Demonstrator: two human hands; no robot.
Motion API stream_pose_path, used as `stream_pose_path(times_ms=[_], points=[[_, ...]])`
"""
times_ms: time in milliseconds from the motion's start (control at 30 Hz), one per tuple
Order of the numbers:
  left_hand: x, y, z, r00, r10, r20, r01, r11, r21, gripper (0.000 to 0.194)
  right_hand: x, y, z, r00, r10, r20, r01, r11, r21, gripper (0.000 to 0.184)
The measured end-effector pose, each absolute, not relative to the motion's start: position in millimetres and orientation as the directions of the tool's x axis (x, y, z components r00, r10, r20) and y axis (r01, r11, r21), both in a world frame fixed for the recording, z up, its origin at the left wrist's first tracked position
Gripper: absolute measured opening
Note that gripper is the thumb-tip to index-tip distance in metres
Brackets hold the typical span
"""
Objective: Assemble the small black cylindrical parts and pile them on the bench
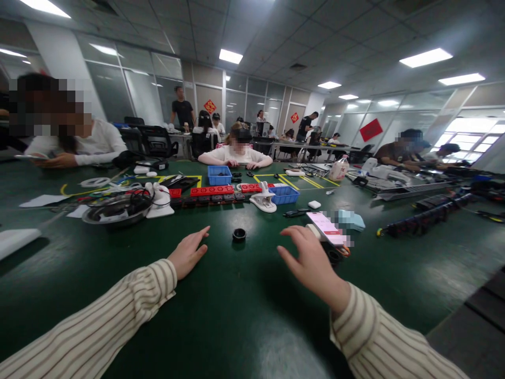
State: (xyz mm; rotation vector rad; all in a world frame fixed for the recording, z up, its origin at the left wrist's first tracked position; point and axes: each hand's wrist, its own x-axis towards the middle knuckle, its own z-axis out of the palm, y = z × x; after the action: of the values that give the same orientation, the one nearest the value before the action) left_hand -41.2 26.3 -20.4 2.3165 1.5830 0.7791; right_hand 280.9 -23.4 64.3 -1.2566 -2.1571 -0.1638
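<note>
A small round black cup-like piece (239,235) with a hollow top sits on the green table (221,316), between my two hands and touching neither. To its left, my left hand (189,253) rests low over the tabletop, fingers apart and nothing in them. My right hand (310,260) is on the other side, thumb and fingers spread, holding nothing. Just beyond the right hand a phone with a pink screen (327,228) leans on a stand, partly hidden by that hand. A dark round object (334,255) shows beneath the phone.
Behind the black piece stand red power strips (211,190), blue bins (219,175) and a white stand (263,199). A metal bowl (114,213) with cables lies left. Light-blue paper (350,221) and a white case (314,205) lie right. A person (236,152) sits across the table.
</note>
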Motion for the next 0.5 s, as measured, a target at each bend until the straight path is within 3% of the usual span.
stream_pose_path(times_ms=[100,200,333,500], points=[[-36,26,-17,0.238,0.942,0.237,0.906,-0.303,0.297,0.059,211,4,55,-0.435,0.734,0.521,0.790,0.589,-0.171,0.035],[-29,24,-12,0.203,0.972,0.121,0.964,-0.220,0.148,0.052,167,33,29,-0.428,0.816,0.388,0.848,0.511,-0.138,0.046],[-26,21,-6,0.200,0.980,0.022,0.972,-0.201,0.122,0.053,163,39,8,-0.527,0.798,0.293,0.803,0.580,-0.134,0.018],[-30,22,-5,0.227,0.974,-0.009,0.966,-0.224,0.131,0.056,217,-19,15,-0.707,0.674,0.214,0.655,0.738,-0.162,0.039]])
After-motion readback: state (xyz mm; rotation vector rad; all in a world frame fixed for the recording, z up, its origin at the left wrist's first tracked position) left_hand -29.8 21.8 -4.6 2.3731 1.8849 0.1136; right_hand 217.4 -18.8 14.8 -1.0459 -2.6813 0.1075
